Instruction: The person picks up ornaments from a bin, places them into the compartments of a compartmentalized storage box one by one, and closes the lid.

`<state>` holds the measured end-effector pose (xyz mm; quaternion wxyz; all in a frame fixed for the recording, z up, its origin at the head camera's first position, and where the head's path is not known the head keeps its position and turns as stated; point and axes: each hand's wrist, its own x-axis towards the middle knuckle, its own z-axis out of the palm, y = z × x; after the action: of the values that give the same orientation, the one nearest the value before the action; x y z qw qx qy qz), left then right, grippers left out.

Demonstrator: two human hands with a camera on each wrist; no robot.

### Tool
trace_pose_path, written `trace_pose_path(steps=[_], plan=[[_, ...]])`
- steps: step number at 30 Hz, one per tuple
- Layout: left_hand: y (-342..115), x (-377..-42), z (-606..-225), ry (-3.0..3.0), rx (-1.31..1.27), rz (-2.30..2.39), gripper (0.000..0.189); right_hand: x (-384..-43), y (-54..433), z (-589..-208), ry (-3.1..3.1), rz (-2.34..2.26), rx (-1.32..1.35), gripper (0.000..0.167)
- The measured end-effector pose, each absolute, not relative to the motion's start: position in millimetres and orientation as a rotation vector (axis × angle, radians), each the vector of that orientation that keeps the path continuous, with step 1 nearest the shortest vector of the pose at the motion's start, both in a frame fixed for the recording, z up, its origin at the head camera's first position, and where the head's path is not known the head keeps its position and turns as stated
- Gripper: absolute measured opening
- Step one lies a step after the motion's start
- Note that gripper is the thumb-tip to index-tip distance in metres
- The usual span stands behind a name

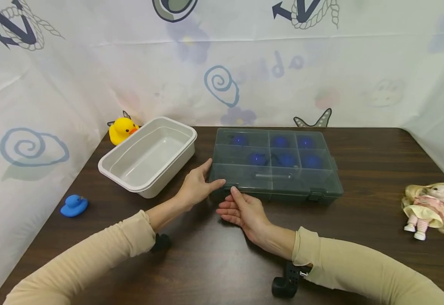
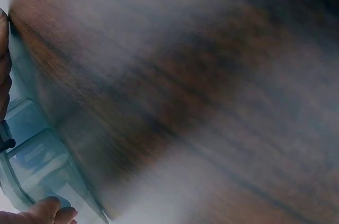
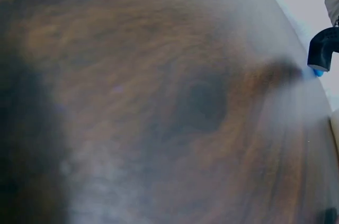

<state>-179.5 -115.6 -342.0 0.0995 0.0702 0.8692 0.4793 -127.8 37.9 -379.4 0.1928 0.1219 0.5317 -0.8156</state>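
Observation:
A grey-green, see-through compartment box (image 1: pixel 241 156) with its lid down lies at the middle of the table in the head view. Several round blue objects (image 1: pixel 258 159) show through the lid in its back and middle compartments. My left hand (image 1: pixel 196 186) holds the box's front left corner, fingers along the side and thumb at the front edge. Just in front of the box is my right hand (image 1: pixel 246 214), its thumb tip at the front rim by the left latch and its other fingers extended below. The left wrist view shows fingertips (image 2: pixel 46 208) on the box.
An off-white plastic tub (image 1: pixel 147 188) stands left of the box, with a yellow rubber duck (image 1: pixel 120 130) behind it. Toward the table's left edge sits a blue duck (image 1: pixel 74 206). A doll (image 1: pixel 429 207) lies at the right. Patterned white cloth (image 1: pixel 138 67) hangs around the table.

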Motion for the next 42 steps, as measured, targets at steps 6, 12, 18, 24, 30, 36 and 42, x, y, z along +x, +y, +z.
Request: trace_pose_path(steps=[6, 12, 18, 24, 30, 36, 42], plan=[[-114, -180, -340, 2.582, 0.217, 1.402, 0.078, -130, 41, -377, 1.556, -2.232, 0.288, 0.043], [-111, -181, -344, 2.586, 0.217, 1.365, 0.080, -131, 49, -378, 1.543, -2.191, 0.257, 0.045], [-114, -183, -345, 2.532, 0.256, 1.492, 0.081, -124, 75, -383, 1.494, -2.088, 0.174, 0.041], [-82, -190, -330, 2.539, 0.610, 1.708, 0.057, -114, 120, -383, 1.540, -2.055, 0.106, 0.035], [-18, -189, -327, 2.369, 0.951, 1.537, 0.040, -105, 160, -385, 1.589, -2.075, 0.065, 0.033], [28, -189, -331, 2.345, 1.026, 1.403, 0.036, -96, 187, -386, 1.611, -2.086, 0.054, 0.032], [46, -194, -335, 2.469, 1.043, 1.227, 0.035, -90, 209, -385, 1.635, -2.129, 0.109, 0.028]])
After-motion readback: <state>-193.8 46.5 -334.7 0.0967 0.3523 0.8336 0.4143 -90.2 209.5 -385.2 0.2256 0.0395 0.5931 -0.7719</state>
